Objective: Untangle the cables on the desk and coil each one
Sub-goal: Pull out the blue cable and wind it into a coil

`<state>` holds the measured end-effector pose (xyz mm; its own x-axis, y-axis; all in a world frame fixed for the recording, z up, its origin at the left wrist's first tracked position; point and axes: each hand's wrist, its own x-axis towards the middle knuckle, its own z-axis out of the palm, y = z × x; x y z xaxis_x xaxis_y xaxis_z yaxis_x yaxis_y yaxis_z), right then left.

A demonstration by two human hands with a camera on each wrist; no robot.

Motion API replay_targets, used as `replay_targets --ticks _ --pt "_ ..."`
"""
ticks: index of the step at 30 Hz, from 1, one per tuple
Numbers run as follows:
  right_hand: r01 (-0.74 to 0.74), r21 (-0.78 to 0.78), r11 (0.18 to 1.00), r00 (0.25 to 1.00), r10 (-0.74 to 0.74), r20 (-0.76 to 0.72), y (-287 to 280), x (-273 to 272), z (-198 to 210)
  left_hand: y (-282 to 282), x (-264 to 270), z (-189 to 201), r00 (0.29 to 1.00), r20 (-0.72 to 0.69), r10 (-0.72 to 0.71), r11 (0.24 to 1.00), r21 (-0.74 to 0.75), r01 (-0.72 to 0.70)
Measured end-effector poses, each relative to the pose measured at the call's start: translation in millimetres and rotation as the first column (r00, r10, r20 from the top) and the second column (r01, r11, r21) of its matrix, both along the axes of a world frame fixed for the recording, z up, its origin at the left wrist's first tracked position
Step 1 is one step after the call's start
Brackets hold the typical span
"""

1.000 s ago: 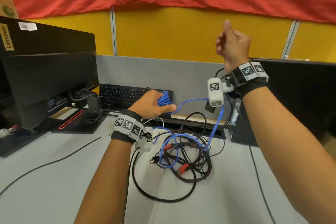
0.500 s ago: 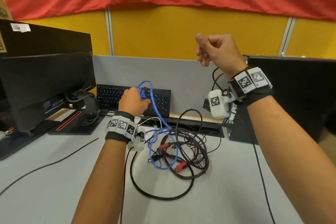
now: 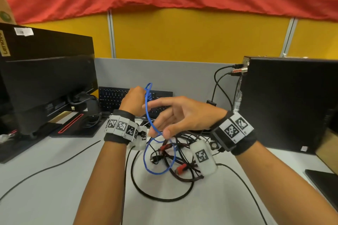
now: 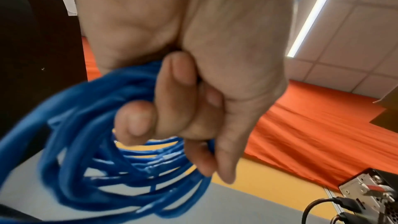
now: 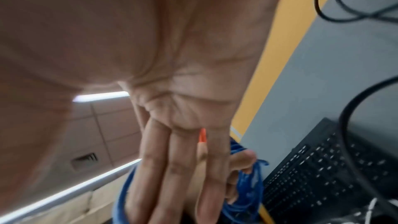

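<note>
My left hand [image 3: 133,101] is raised above the keyboard and grips a bundle of blue cable [image 3: 148,93] loops; the left wrist view shows its fingers [image 4: 172,98] curled round that blue coil [image 4: 86,142]. From there the blue cable drops to a loose loop [image 3: 158,162] on the desk. My right hand [image 3: 161,118] reaches in from the right with straight fingers, the hanging strand running across them near the thumb. The right wrist view confirms straight fingers [image 5: 172,176] with blue cable [image 5: 247,193] behind. A tangle of black and red-tipped cables [image 3: 182,162] lies beneath.
A black monitor [image 3: 45,87] stands at the left, a keyboard [image 3: 113,97] leans against the grey partition, and a black PC tower [image 3: 292,106] with plugged cables stands at the right. A thin black cable [image 3: 45,170] crosses the left of the desk. A dark flat object [image 3: 325,179] lies at the right edge.
My right hand has come down from head height, opened from a fist and reached the hanging blue strand. The left hand has risen slightly with its coil.
</note>
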<state>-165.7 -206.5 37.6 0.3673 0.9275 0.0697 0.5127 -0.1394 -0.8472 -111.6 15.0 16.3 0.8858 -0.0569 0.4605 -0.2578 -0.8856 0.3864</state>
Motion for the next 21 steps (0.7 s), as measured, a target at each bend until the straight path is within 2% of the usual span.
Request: replay_targets --ticks 3,4,6,9,12,14,15,16,18,20,21 --pt "0.149 0.173 0.974 0.978 -0.171 0.117 -0.8 -0.3 15.6 -2.4 -1.7 -3.9 0.999 -0.022 -0.035 0.999 0.015 0.035" --pt "0.223 0.251 0.942 0.951 -0.267 0.158 -3.3 4.0 22.9 -2.1 -1.6 -5.3 0.998 -0.031 -0.047 0.999 0.007 0.047" --pt "0.385 0.411 0.826 0.863 -0.480 0.157 -10.2 19.2 40.6 0.7 -2.6 -7.6 0.996 -0.061 -0.065 0.998 -0.017 0.064" --pt "0.557 0.546 0.626 0.641 -0.742 0.197 -24.8 52.7 71.4 8.0 -4.1 -7.5 0.983 -0.126 -0.135 0.991 -0.036 0.132" --pt "0.639 0.600 0.481 0.387 -0.875 0.290 -37.5 85.9 98.1 16.9 -8.4 -5.6 0.936 -0.155 -0.317 0.943 -0.153 0.295" --pt "0.691 0.590 0.418 0.250 -0.904 0.348 -43.7 102.9 105.1 24.9 -12.0 -5.1 0.874 -0.100 -0.475 0.843 -0.338 0.419" --pt "0.726 0.553 0.408 0.215 -0.899 0.382 -45.3 109.8 103.9 29.1 -13.7 -5.3 0.834 -0.040 -0.550 0.751 -0.461 0.473" --pt "0.768 0.481 0.423 0.214 -0.877 0.430 -46.3 116.0 100.7 33.2 -14.9 -4.7 0.787 0.044 -0.615 0.624 -0.584 0.520" --pt "0.843 0.217 0.493 0.305 -0.769 0.562 -45.5 119.5 86.6 40.1 -15.6 -0.9 0.721 0.206 -0.662 0.378 -0.739 0.558" --pt "0.853 -0.051 0.520 0.430 -0.643 0.633 -38.3 112.4 73.0 42.4 -13.5 4.3 0.712 0.275 -0.647 0.227 -0.821 0.523" --pt "0.836 -0.088 0.542 0.469 -0.620 0.629 -34.6 109.0 69.4 41.7 -12.2 6.8 0.724 0.274 -0.633 0.173 -0.862 0.477"
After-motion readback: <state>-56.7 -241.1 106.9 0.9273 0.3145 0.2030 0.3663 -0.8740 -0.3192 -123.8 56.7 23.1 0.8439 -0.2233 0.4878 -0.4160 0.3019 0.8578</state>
